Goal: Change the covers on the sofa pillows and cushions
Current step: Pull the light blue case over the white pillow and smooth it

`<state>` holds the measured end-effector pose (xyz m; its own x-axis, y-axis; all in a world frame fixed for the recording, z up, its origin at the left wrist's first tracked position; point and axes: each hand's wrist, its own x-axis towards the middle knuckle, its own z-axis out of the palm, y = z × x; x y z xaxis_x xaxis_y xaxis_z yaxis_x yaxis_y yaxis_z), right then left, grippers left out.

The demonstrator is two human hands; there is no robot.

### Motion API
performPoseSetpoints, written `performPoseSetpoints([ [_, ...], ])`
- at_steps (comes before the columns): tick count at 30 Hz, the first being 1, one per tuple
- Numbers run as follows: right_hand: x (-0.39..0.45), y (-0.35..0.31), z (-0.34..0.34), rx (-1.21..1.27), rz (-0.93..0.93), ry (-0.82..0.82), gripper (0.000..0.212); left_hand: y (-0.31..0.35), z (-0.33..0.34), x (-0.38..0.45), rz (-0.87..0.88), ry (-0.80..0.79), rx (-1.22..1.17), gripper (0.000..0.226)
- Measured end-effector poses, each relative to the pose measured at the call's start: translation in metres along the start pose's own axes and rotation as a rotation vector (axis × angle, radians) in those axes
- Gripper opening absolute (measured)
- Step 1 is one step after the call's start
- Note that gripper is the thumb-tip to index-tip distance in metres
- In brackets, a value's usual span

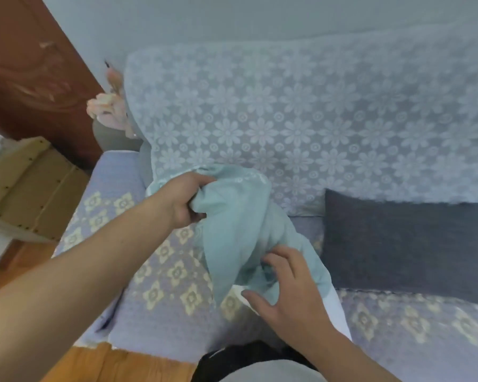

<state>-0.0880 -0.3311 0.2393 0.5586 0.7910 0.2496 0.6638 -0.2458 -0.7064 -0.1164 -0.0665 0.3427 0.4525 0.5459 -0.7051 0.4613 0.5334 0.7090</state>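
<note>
Left hand gripping bunched teal cover over sofa seat | right hand spread, fingertips on cover | beside: dark pillow, lace-draped backrest, wooden crate

The green cover hides the fingertips of the left hand. The right edge cuts off the dark pillow. Pink things behind the lace throw are too blurry to tell.
</note>
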Motion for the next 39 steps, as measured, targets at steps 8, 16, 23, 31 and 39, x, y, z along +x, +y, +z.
performPoseSetpoints([
  [8,0.027,0.021,-0.024,-0.068,0.329,0.162,0.008,0.027,0.071,-0.027,0.075,0.004,0.100,0.012],
  [16,-0.007,0.061,-0.031,-0.217,0.064,0.323,0.024,0.054,0.056,-0.027,0.148,0.175,0.388,0.011],
  [23,-0.064,0.134,-0.009,-0.415,0.488,-0.188,0.042,0.056,0.033,-0.005,0.151,0.253,0.416,0.007],
  [31,-0.048,0.136,-0.009,-0.253,0.788,-0.326,0.024,0.021,0.017,0.001,0.219,-0.020,0.668,0.025],
  [39,0.094,0.053,-0.040,0.284,0.461,-0.307,0.056,-0.021,0.001,-0.039,0.357,-0.279,0.591,0.044],
])
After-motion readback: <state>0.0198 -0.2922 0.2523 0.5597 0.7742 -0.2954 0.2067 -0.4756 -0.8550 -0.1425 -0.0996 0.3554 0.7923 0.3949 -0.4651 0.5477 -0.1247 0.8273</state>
